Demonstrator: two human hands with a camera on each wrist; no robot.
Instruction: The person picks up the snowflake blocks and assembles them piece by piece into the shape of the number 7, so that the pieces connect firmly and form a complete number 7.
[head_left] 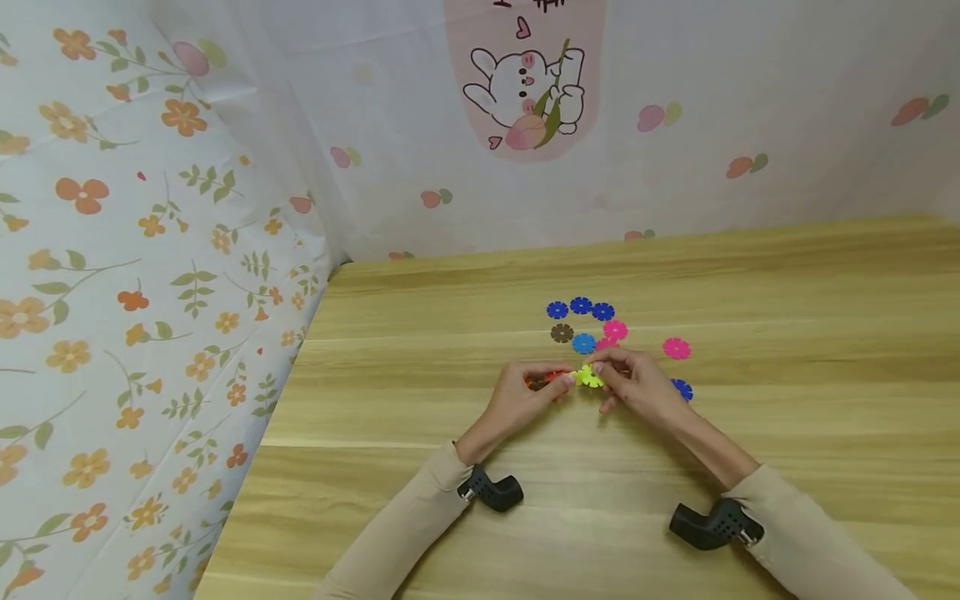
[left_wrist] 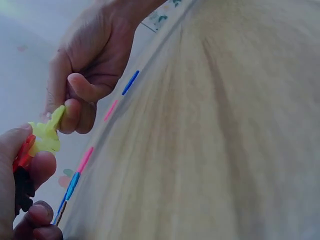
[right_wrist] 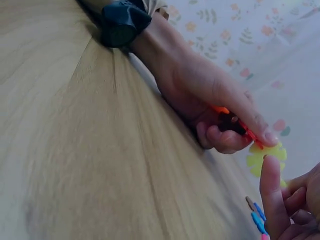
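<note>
My left hand (head_left: 519, 398) grips a short joined run of notched plastic flower discs. In the right wrist view an orange piece, a dark disc (right_wrist: 231, 121) and a red disc (right_wrist: 248, 134) show between its thumb and fingers. Farther along sits a yellow disc (right_wrist: 267, 152), at the left thumb's tip. The right hand (head_left: 643, 390) pinches a second yellow disc (left_wrist: 59, 118), set at an angle against the first. Both hands meet close over the wooden table, and the fingers cover parts of the discs.
Beyond the hands lie loose discs on the table (head_left: 420, 333): several dark blue (head_left: 581, 306), a brown (head_left: 562, 333), a light blue (head_left: 584, 343) and pink ones (head_left: 615, 330). Another pink disc (head_left: 677, 348) and a partly hidden blue disc (head_left: 683, 389) lie by the right hand. Printed cloth hangs behind.
</note>
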